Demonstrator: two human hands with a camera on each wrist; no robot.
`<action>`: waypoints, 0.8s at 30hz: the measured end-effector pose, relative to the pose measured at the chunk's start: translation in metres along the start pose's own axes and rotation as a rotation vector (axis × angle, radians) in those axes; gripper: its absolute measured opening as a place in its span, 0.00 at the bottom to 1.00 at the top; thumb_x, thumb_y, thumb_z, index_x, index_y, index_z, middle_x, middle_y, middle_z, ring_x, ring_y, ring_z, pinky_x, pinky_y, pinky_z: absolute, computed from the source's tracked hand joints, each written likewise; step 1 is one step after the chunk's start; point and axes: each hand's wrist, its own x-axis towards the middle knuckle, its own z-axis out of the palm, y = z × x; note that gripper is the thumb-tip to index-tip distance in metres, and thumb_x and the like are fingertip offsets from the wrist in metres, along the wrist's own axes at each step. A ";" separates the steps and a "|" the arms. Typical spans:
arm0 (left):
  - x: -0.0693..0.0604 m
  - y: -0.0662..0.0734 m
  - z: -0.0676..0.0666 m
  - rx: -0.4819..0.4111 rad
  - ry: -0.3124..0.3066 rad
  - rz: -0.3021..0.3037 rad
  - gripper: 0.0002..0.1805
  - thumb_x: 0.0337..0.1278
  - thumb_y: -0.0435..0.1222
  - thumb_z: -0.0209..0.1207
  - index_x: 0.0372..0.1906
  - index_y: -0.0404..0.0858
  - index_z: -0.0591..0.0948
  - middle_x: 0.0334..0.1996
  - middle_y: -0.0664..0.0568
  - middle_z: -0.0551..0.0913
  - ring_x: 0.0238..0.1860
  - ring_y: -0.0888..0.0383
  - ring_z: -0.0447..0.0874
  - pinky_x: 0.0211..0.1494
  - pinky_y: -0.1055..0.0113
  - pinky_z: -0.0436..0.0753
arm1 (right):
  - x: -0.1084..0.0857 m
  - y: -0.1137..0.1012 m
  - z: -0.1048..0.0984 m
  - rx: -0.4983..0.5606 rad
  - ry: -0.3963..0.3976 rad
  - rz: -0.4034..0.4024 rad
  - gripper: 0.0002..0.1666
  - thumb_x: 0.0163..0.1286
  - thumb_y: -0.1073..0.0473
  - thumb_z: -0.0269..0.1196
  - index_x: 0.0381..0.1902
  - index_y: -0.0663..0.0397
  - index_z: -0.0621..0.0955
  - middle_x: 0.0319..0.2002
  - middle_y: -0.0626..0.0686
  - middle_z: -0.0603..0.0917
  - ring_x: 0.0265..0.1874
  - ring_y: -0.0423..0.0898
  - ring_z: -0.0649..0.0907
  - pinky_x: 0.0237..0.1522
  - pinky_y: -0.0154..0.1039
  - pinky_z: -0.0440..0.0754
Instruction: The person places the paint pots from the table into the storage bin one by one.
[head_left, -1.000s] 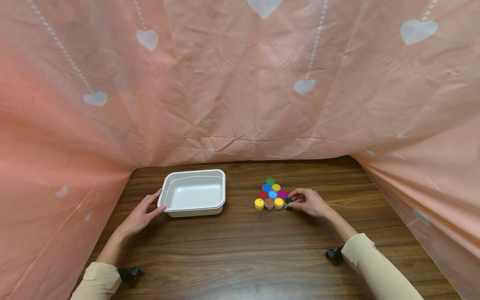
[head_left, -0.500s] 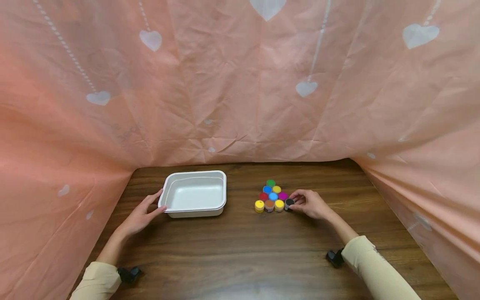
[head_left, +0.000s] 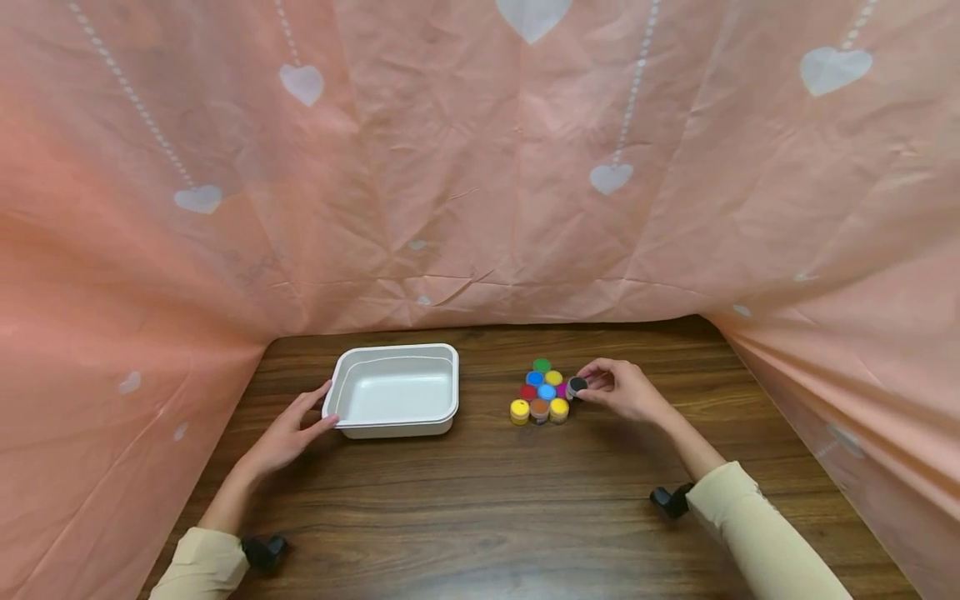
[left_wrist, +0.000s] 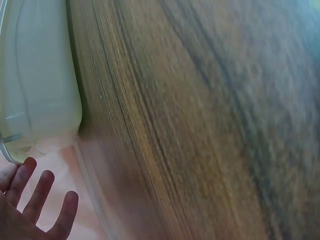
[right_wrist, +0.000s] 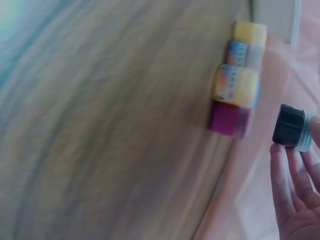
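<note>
- The right hand [head_left: 626,390] pinches a small black jar [head_left: 577,385] between thumb and fingertips, raised off the tabletop [head_left: 480,500].
- The left hand [head_left: 283,432] is spread wide, its fingertips touching the rim at the near left corner of a white tub [head_left: 397,431].
- The tub sits upright on the tabletop, left of the jars and well apart from them.
- Nine other jars stand close together, just left of the raised one. Nearest row: yellow [head_left: 520,410], brown [head_left: 539,410] and yellow [head_left: 558,408]; then red [head_left: 528,392], light blue [head_left: 547,392] and magenta [head_left: 562,390]; then blue [head_left: 535,378] and yellow [head_left: 553,377]; green [head_left: 542,365] at the far tip.
- Cream sleeves [head_left: 757,521] cover both forearms, with a black device [head_left: 671,500] at each wrist.
- A peach cloth [head_left: 480,167] patterned with white hearts hangs behind and on both sides.
</note>
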 end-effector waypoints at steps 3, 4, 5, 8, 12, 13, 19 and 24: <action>-0.001 0.002 0.003 -0.002 -0.003 -0.003 0.39 0.74 0.45 0.61 0.81 0.36 0.61 0.67 0.34 0.72 0.68 0.36 0.70 0.69 0.35 0.70 | 0.003 -0.009 0.000 0.017 0.014 0.004 0.19 0.71 0.55 0.71 0.54 0.59 0.83 0.47 0.58 0.88 0.45 0.53 0.88 0.46 0.41 0.88; -0.001 0.003 0.004 -0.004 -0.004 -0.002 0.39 0.74 0.45 0.61 0.81 0.37 0.61 0.67 0.34 0.72 0.68 0.36 0.70 0.69 0.34 0.70 | 0.004 -0.013 0.000 0.023 0.014 0.000 0.19 0.71 0.55 0.71 0.54 0.60 0.83 0.47 0.58 0.88 0.46 0.53 0.88 0.45 0.41 0.88; -0.002 0.003 0.004 -0.003 -0.003 -0.003 0.39 0.74 0.45 0.61 0.81 0.37 0.61 0.67 0.34 0.72 0.68 0.36 0.70 0.69 0.34 0.70 | 0.006 -0.016 0.001 0.032 0.016 -0.002 0.19 0.70 0.55 0.71 0.54 0.59 0.83 0.47 0.58 0.88 0.46 0.53 0.88 0.45 0.40 0.88; -0.003 0.006 0.006 0.001 0.001 -0.001 0.39 0.74 0.45 0.61 0.81 0.37 0.61 0.66 0.35 0.72 0.68 0.36 0.70 0.69 0.34 0.71 | 0.012 -0.027 0.006 0.060 0.013 -0.011 0.20 0.70 0.55 0.71 0.55 0.59 0.83 0.47 0.58 0.88 0.46 0.53 0.88 0.46 0.40 0.88; -0.006 0.010 0.009 0.011 0.006 0.003 0.38 0.74 0.44 0.61 0.81 0.37 0.61 0.66 0.35 0.73 0.68 0.35 0.71 0.68 0.34 0.71 | 0.021 -0.044 0.015 0.092 0.001 -0.038 0.21 0.70 0.54 0.71 0.55 0.60 0.83 0.50 0.59 0.88 0.48 0.54 0.88 0.49 0.44 0.88; -0.007 0.011 0.010 0.013 0.008 0.003 0.39 0.74 0.45 0.61 0.81 0.37 0.62 0.66 0.35 0.73 0.68 0.34 0.72 0.68 0.34 0.71 | 0.023 -0.048 0.017 0.094 -0.001 -0.045 0.21 0.70 0.54 0.71 0.55 0.59 0.83 0.50 0.59 0.88 0.48 0.54 0.88 0.50 0.45 0.88; -0.009 0.016 0.016 0.014 0.017 0.020 0.39 0.73 0.44 0.62 0.80 0.36 0.62 0.65 0.35 0.75 0.67 0.34 0.73 0.69 0.34 0.71 | 0.039 -0.070 0.029 0.089 -0.020 -0.073 0.20 0.71 0.54 0.71 0.56 0.55 0.83 0.54 0.56 0.87 0.50 0.54 0.88 0.51 0.47 0.87; -0.010 0.019 0.020 0.001 0.022 0.031 0.38 0.73 0.42 0.62 0.80 0.35 0.62 0.64 0.36 0.76 0.67 0.36 0.73 0.69 0.35 0.71 | 0.055 -0.087 0.043 0.122 -0.025 -0.087 0.19 0.70 0.55 0.72 0.55 0.54 0.84 0.53 0.55 0.87 0.50 0.52 0.87 0.50 0.45 0.87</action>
